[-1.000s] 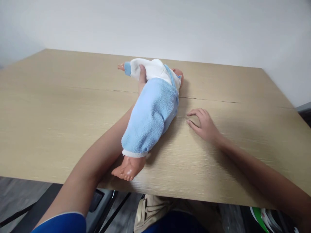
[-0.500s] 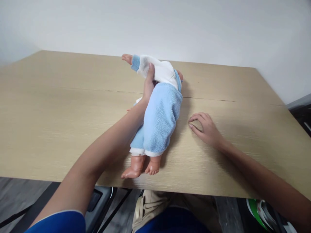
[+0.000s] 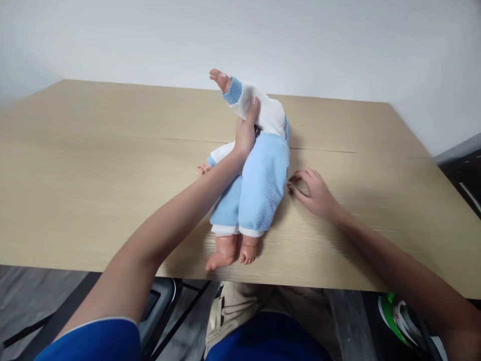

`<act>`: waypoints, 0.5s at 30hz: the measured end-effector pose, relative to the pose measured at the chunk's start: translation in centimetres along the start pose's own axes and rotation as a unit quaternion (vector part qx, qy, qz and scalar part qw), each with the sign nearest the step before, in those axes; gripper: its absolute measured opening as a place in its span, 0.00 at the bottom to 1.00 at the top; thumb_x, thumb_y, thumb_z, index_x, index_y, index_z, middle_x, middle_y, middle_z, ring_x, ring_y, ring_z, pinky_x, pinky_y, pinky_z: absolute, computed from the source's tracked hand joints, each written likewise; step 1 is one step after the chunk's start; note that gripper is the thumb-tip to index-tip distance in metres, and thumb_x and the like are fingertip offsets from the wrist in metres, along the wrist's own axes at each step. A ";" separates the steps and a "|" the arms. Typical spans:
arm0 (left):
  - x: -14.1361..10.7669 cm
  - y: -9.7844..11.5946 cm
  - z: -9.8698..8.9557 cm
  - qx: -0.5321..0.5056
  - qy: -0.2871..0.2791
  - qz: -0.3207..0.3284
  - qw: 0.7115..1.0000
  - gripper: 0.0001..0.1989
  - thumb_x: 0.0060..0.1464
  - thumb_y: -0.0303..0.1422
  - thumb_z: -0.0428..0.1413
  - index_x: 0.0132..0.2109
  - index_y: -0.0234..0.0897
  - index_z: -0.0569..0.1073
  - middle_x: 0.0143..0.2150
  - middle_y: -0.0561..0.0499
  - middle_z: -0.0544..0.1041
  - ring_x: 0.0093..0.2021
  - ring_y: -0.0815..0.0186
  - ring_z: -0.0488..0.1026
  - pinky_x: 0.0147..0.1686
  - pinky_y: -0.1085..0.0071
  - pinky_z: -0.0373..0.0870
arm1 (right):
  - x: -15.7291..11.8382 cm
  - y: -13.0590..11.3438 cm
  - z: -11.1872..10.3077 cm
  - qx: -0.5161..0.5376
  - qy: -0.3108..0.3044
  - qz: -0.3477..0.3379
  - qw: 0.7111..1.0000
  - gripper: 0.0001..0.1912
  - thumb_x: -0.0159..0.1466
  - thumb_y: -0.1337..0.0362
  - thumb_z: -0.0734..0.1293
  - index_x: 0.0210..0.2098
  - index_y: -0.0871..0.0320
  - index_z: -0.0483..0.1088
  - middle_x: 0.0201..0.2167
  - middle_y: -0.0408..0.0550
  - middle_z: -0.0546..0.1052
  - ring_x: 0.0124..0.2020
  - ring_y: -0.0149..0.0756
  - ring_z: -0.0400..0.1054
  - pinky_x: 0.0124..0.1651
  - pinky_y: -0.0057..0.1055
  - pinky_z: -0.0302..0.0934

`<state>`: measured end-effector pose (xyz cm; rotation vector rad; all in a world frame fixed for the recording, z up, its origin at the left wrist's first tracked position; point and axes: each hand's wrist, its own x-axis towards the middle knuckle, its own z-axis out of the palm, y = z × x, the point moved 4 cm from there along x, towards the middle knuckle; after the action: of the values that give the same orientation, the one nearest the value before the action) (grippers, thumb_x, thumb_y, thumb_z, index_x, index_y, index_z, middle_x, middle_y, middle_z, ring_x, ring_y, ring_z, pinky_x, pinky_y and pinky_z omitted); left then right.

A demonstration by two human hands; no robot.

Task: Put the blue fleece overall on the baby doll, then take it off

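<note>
A baby doll [image 3: 265, 175] in a white top and light blue fleece trousers is tipped on its side on the wooden table [image 3: 112, 200]. Its bare feet point toward me, one arm sticks up at the far end, and the other lies on the table at left. Its head is hidden behind the torso. My left hand [image 3: 247, 128] is closed around the doll's torso below the raised arm, thumb on the white top. Just right of the doll's hip, my right hand [image 3: 310, 190] has thumb and fingertips brought together in a pinch; anything between them is too small to make out.
A white wall [image 3: 240, 40] stands behind the table. A thin seam crosses the tabletop. Below the near edge are a grey and black chair-like object [image 3: 161, 306] at left and rolls of tape [image 3: 402, 321] at right. Something dark [image 3: 466, 170] stands beyond the right edge.
In the view, the doll and my left hand have shifted right. The doll's raised arm points higher, and its lower arm shows more. My right hand is closer to the doll.
</note>
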<state>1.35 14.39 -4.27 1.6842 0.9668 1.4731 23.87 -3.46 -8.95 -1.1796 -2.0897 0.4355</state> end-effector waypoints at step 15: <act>-2.5 4.1 8.2 0.158 -0.145 0.111 0.970 0.46 0.70 0.70 0.49 0.70 0.32 0.71 0.69 0.34 0.80 0.69 0.44 0.76 0.75 0.43 0.69 | 1.2 6.8 -2.5 0.380 0.095 0.244 0.887 0.41 0.72 0.23 0.57 0.64 0.46 0.74 0.66 0.57 0.82 0.64 0.56 0.80 0.69 0.58 0.75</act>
<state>9.70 9.98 -2.86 2.2300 0.9064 1.2032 29.39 1.07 -10.65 -1.1638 -1.2183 1.1910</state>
